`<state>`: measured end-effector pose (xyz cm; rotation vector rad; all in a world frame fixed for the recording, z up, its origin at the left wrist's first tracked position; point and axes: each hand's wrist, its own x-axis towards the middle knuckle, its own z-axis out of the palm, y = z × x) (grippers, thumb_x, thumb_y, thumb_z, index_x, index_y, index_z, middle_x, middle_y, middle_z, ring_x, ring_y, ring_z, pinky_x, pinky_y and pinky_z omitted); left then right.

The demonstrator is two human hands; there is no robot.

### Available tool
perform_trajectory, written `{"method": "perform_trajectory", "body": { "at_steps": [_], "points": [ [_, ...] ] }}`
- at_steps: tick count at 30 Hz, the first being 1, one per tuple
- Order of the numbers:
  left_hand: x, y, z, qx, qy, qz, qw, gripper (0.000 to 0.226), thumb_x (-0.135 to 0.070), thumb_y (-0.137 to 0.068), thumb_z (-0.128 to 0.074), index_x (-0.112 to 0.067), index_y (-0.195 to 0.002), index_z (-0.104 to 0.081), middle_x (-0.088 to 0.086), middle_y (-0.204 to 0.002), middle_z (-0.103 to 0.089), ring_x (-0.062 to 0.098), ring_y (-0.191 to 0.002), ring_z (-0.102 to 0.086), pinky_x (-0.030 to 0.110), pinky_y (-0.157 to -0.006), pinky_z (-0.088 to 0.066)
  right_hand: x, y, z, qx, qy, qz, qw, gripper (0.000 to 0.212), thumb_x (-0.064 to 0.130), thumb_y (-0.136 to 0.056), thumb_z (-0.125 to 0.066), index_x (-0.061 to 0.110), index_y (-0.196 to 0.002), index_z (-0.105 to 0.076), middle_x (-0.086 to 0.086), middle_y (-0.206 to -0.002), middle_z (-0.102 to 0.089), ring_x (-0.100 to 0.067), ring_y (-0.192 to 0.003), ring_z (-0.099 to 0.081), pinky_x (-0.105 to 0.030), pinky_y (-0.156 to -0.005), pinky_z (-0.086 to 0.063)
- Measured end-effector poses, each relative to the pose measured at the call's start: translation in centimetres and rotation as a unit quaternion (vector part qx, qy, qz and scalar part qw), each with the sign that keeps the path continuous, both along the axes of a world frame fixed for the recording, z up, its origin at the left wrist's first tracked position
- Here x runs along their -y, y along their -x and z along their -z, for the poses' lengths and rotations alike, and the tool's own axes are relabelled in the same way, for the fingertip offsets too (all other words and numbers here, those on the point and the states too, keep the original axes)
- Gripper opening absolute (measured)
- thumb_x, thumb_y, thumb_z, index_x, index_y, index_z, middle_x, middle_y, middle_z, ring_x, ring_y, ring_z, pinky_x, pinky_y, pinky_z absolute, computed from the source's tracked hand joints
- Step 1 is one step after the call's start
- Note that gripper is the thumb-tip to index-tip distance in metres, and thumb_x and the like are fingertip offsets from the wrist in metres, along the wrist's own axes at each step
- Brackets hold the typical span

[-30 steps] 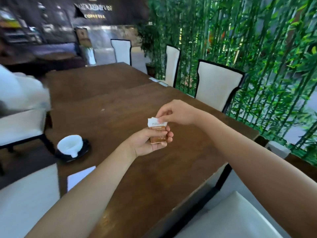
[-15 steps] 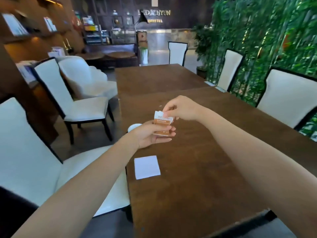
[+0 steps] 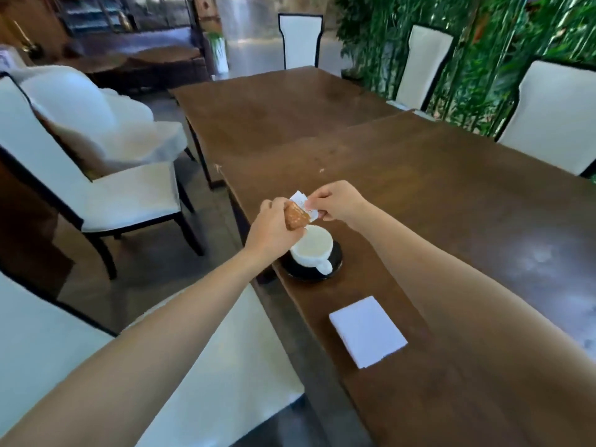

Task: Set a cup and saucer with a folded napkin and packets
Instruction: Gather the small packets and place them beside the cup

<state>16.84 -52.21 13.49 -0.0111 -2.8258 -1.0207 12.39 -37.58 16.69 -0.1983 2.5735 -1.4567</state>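
We are facing a dark wooden table (image 3: 419, 195). White chairs (image 3: 122, 195) are standing at nine o'clock, bamboo (image 3: 380, 37) at two.

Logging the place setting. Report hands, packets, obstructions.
Left hand grips packets. Right hand pinches their white end. Both close by cup on saucer. Napkin flat on table; nothing in the way.

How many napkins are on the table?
1: the napkin lies flat near the left edge of the table, closer to the camera than the cup and saucer. No other shows.
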Motion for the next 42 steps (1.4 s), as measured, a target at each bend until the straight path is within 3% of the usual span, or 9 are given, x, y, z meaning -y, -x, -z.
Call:
{"method": "perform_trajectory", "body": {
  "at_steps": [5,10,16,22,26,29,34,38,42],
  "points": [
    [3.3,3.8,0.5,0.023,0.037,0.049,0.998,0.052,-0.032,-0.077,-0.07,-0.017,-0.121,-0.047,0.001,-0.111,-0.043,0.015,-0.085,-0.049,0.027,-0.072,-0.036,3.0,2.5,1.0,0.015,-0.013,0.047,0.999,0.012,0.01,-0.085,-0.063,0.0,-0.086,-0.071,-0.014,-0.073,-0.06,-0.015,-0.056,-0.049,-0.022,-0.056,-0.047],
    [4.4,6.4,1.6,0.017,0.062,0.081,0.995,0.068,-0.033,-0.079,-0.07,-0.014,-0.134,-0.036,0.008,-0.124,-0.049,0.025,-0.107,-0.054,0.031,-0.079,-0.042,4.0,5.1,2.0,0.031,-0.036,0.074,0.996,0.015,0.011,-0.086,-0.062,0.004,-0.097,-0.07,-0.004,-0.065,-0.06,-0.009,-0.051,-0.05,-0.016,-0.05,-0.047],
    [5.4,9.7,3.2,0.03,0.076,0.099,0.992,0.052,-0.035,-0.078,-0.07,-0.014,-0.119,-0.047,0.009,-0.113,-0.058,0.025,-0.1,-0.056,0.03,-0.077,-0.043,4.9,7.9,3.9,0.038,-0.066,0.077,0.994,0.017,0.01,-0.086,-0.06,0.005,-0.098,-0.071,-0.004,-0.072,-0.062,-0.009,-0.052,-0.052,-0.018,-0.053,-0.05],
    [5.5,13.6,5.8,0.048,0.046,0.08,0.995,0.066,-0.033,-0.077,-0.072,-0.011,-0.131,-0.042,0.011,-0.122,-0.055,0.026,-0.111,-0.054,0.031,-0.087,-0.043,5.3,12.4,6.3,0.047,-0.101,0.061,0.992,0.015,0.011,-0.084,-0.063,0.005,-0.096,-0.07,-0.004,-0.079,-0.063,-0.006,-0.054,-0.054,-0.015,-0.053,-0.049],
    [5.0,16.8,8.0,0.074,0.042,0.058,0.995,0.068,-0.029,-0.076,-0.073,-0.011,-0.133,-0.042,0.009,-0.124,-0.048,0.025,-0.105,-0.057,0.026,-0.083,-0.041,5.0,15.8,9.3,0.078,-0.114,0.058,0.989,0.016,0.011,-0.082,-0.064,0.006,-0.096,-0.07,-0.005,-0.08,-0.064,-0.006,-0.051,-0.054,-0.014,-0.05,-0.047],
    [4.5,18.6,10.5,0.101,0.051,0.052,0.992,0.059,-0.027,-0.076,-0.073,-0.012,-0.127,-0.048,0.008,-0.119,-0.048,0.026,-0.1,-0.059,0.031,-0.084,-0.045,4.9,18.0,12.3,0.105,-0.136,0.039,0.984,0.014,0.012,-0.082,-0.063,0.007,-0.093,-0.07,-0.006,-0.079,-0.065,-0.006,-0.05,-0.053,-0.015,-0.049,-0.046],
    [3.6,20.3,14.4,0.128,0.096,0.053,0.986,0.058,-0.028,-0.078,-0.071,-0.013,-0.128,-0.046,0.008,-0.119,-0.05,0.026,-0.11,-0.052,0.036,-0.09,-0.044,4.1,19.9,16.1,0.129,-0.147,0.018,0.981,0.014,0.008,-0.081,-0.062,0.003,-0.093,-0.069,-0.017,-0.093,-0.072,-0.018,-0.063,-0.06,-0.032,-0.072,-0.056],
    [3.6,21.1,15.8,0.108,0.149,0.057,0.981,0.068,-0.035,-0.077,-0.071,-0.011,-0.133,-0.042,0.008,-0.124,-0.051,0.026,-0.119,-0.043,0.037,-0.096,-0.04,3.6,20.7,17.5,0.12,-0.14,0.002,0.983,0.02,0.008,-0.084,-0.057,0.008,-0.101,-0.067,-0.012,-0.099,-0.071,-0.019,-0.07,-0.063,-0.033,-0.077,-0.056],
    [4.5,21.1,16.3,0.126,0.13,0.063,0.981,0.083,-0.037,-0.074,-0.073,-0.009,-0.141,-0.032,0.007,-0.134,-0.045,0.025,-0.127,-0.034,0.035,-0.104,-0.033,2.8,20.9,17.9,0.078,-0.154,-0.017,0.985,0.026,0.01,-0.089,-0.053,0.009,-0.112,-0.065,-0.012,-0.109,-0.069,-0.026,-0.091,-0.064,-0.035,-0.084,-0.052]
  ]
}}
